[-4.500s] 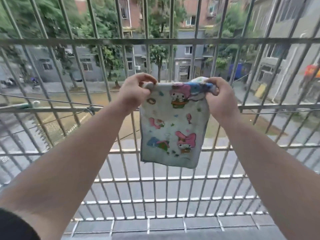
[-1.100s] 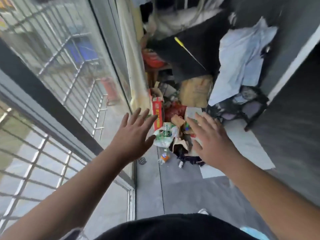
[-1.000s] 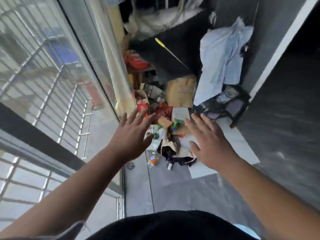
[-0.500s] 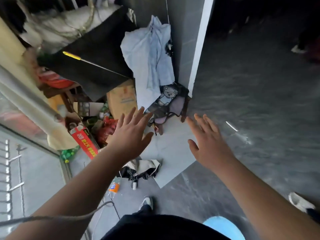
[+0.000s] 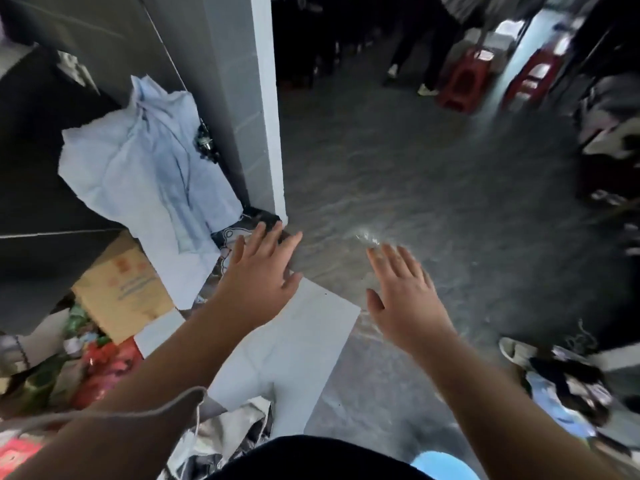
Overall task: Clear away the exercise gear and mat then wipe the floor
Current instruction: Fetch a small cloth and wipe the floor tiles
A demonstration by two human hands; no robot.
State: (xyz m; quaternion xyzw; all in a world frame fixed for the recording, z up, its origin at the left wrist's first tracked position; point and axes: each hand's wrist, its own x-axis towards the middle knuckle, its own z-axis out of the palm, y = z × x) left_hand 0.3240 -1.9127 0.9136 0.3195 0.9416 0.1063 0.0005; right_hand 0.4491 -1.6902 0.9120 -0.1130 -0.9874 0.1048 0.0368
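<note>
Two hands, left [image 5: 258, 275] and right [image 5: 403, 299], spread flat and empty above the floor [image 5: 433, 174]. Clutter (box [image 5: 121, 289], cloth [image 5: 152, 168]) crowds the left; stools [image 5: 464, 77] stand far. No mat recognisable.

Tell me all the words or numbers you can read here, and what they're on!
None can be read.
Cardboard box: reddish marks and bluish lines of print, too blurred to read.
Red packet at the bottom left corner: pale marks, too blurred to read.
Dark cloth by the wall: a cartoon outline, no words.
</note>
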